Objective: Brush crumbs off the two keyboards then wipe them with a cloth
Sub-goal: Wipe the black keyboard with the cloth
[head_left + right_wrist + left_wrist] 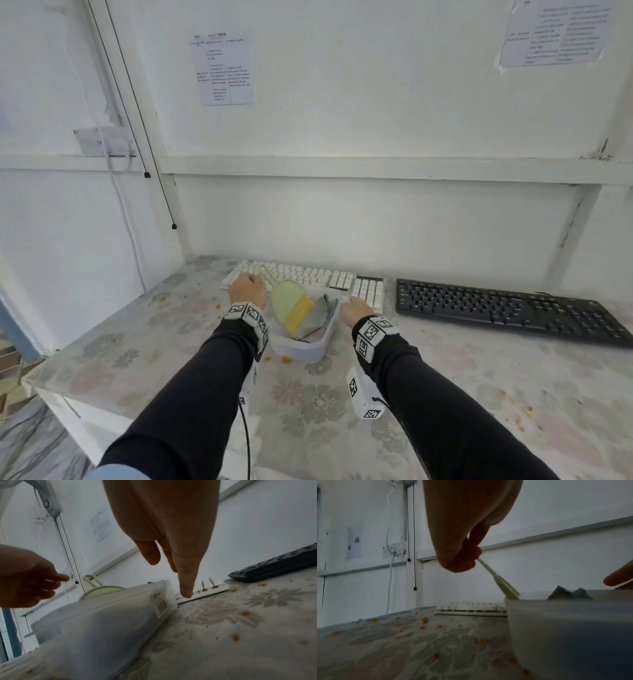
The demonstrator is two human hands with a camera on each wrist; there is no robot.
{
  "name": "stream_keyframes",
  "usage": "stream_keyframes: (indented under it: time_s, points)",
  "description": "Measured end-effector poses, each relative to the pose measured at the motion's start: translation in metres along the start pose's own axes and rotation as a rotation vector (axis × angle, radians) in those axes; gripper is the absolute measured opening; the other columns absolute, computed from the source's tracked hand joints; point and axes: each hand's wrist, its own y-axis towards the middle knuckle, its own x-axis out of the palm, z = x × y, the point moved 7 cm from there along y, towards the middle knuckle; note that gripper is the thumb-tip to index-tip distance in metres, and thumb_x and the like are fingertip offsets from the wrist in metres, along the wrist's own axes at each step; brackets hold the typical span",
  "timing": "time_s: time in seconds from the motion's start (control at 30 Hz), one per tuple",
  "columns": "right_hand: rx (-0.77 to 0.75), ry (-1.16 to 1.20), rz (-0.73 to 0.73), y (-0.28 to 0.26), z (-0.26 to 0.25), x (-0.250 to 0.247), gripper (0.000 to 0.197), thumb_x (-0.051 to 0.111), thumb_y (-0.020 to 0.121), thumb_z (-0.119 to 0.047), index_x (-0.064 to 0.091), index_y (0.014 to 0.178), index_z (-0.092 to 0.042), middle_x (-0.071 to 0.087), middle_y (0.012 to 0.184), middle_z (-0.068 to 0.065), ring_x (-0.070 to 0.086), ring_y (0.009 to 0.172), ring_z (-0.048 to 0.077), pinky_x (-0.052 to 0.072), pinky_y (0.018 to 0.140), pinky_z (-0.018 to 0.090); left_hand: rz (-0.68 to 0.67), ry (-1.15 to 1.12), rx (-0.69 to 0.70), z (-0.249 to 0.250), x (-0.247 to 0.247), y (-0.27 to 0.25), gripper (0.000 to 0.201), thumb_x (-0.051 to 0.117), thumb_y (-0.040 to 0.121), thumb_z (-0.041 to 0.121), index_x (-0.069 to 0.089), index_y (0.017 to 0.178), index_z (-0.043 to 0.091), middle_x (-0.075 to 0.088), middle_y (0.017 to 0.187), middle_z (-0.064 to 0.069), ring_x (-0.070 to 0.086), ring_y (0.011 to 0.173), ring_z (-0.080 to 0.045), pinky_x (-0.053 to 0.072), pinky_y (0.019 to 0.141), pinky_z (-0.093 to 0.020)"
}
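Note:
A white keyboard (308,275) lies by the wall, with a black keyboard (507,311) to its right. In front of the white one stands a translucent bin (301,347) that holds a pale green dustpan (286,301), a yellow brush (299,313) and a grey cloth (323,308). My left hand (248,291) is curled beside the dustpan handle (498,580). The right wrist view shows a gap between that hand (27,577) and the handle's looped end (90,579). My right hand (356,310) reaches straight-fingered (186,588) past the bin's right rim (607,592) toward the white keyboard's front edge (204,593).
Orange crumbs (286,358) are scattered over the flowered tablecloth (462,387), also left of the bin (425,620) and before the black keyboard (236,637). The wall stands right behind the keyboards. The table drops off at its left edge (44,380).

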Motion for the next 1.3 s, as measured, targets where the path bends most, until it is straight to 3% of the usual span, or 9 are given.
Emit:
stream_keyframes:
  time_s: [0.07, 0.13, 0.3, 0.5, 0.57, 0.8, 1.0, 1.17, 1.3]
  points:
    - [0.018, 0.043, -0.028, -0.003, -0.002, 0.014, 0.048, 0.03, 0.1, -0.018, 0.022, 0.145, -0.004, 0.034, 0.147, 0.016, 0.041, 0.128, 0.026, 0.034, 0.103, 0.028, -0.088, 0.073, -0.095, -0.019, 0.007, 0.005, 0.03, 0.036, 0.098, 0.012, 0.058, 0.115, 0.001, 0.059, 0.117, -0.019, 0.054, 0.11, -0.032, 0.041, 0.09, -0.034]
    - [0.021, 0.064, -0.042, -0.002, -0.002, 0.027, 0.05, 0.034, 0.098, -0.018, 0.022, 0.145, -0.005, 0.04, 0.142, 0.017, 0.045, 0.122, 0.027, 0.038, 0.096, 0.029, -0.236, 0.186, -0.147, -0.035, 0.021, 0.007, 0.037, 0.031, 0.1, 0.014, 0.05, 0.128, -0.001, 0.05, 0.134, -0.017, 0.048, 0.123, -0.032, 0.037, 0.097, -0.033]
    - [0.04, 0.117, -0.047, 0.012, 0.005, 0.051, 0.05, 0.042, 0.093, -0.018, 0.031, 0.141, -0.01, 0.048, 0.137, 0.013, 0.051, 0.118, 0.028, 0.043, 0.099, 0.034, -0.559, 0.165, -0.166, -0.066, 0.068, 0.014, 0.037, 0.035, 0.097, 0.01, 0.051, 0.125, -0.007, 0.053, 0.131, -0.023, 0.051, 0.12, -0.035, 0.043, 0.096, -0.036]
    - [0.052, 0.032, 0.015, 0.013, -0.002, 0.043, 0.04, 0.036, 0.096, -0.008, 0.039, 0.136, -0.001, 0.048, 0.136, 0.017, 0.049, 0.123, 0.028, 0.04, 0.091, 0.026, -0.632, -0.121, -0.226, -0.075, 0.091, 0.021, 0.038, 0.039, 0.097, 0.008, 0.047, 0.13, -0.007, 0.049, 0.134, -0.026, 0.048, 0.124, -0.039, 0.047, 0.089, -0.037]
    - [0.061, 0.01, 0.048, 0.016, -0.002, 0.045, 0.041, 0.037, 0.096, -0.007, 0.041, 0.136, 0.0, 0.05, 0.134, 0.017, 0.05, 0.121, 0.028, 0.041, 0.09, 0.026, -0.672, -0.13, -0.21, -0.073, 0.094, 0.018, 0.037, 0.042, 0.094, 0.003, 0.048, 0.13, -0.007, 0.05, 0.133, -0.025, 0.049, 0.123, -0.038, 0.046, 0.097, -0.039]
    - [0.045, -0.022, 0.058, 0.017, -0.022, 0.049, 0.029, 0.035, 0.096, -0.004, 0.052, 0.119, 0.004, 0.056, 0.122, 0.021, 0.053, 0.117, 0.031, 0.044, 0.088, 0.032, -0.648, -0.057, -0.141, -0.072, 0.079, 0.026, 0.037, 0.038, 0.098, 0.008, 0.049, 0.133, 0.0, 0.05, 0.136, -0.015, 0.048, 0.125, -0.033, 0.04, 0.104, -0.038]
    - [-0.038, -0.001, 0.014, 0.023, -0.065, 0.081, 0.015, 0.038, 0.094, -0.007, 0.051, 0.1, -0.003, 0.047, 0.076, 0.007, 0.046, 0.087, 0.022, 0.037, 0.071, 0.027, -0.587, -0.098, -0.189, -0.093, 0.039, 0.067, 0.041, 0.041, 0.092, -0.005, 0.045, 0.133, -0.006, 0.049, 0.135, -0.024, 0.05, 0.123, -0.038, 0.046, 0.099, -0.04]
    - [-0.074, 0.011, -0.011, 0.035, -0.113, 0.126, 0.019, 0.039, 0.093, -0.006, 0.052, 0.082, 0.0, 0.047, 0.077, 0.008, 0.045, 0.086, 0.021, 0.034, 0.069, 0.025, -0.542, -0.073, -0.183, -0.119, -0.004, 0.117, 0.044, 0.041, 0.09, -0.008, 0.043, 0.134, -0.007, 0.048, 0.135, -0.026, 0.05, 0.122, -0.038, 0.046, 0.1, -0.042]
    - [-0.102, 0.05, -0.047, 0.051, -0.156, 0.169, 0.025, 0.039, 0.093, -0.006, 0.055, 0.11, 0.002, 0.052, 0.098, 0.014, 0.05, 0.088, 0.023, 0.037, 0.07, 0.026, -0.511, -0.069, -0.186, -0.145, -0.036, 0.163, 0.044, 0.042, 0.089, -0.009, 0.043, 0.133, -0.007, 0.049, 0.134, -0.026, 0.051, 0.121, -0.039, 0.048, 0.097, -0.041]
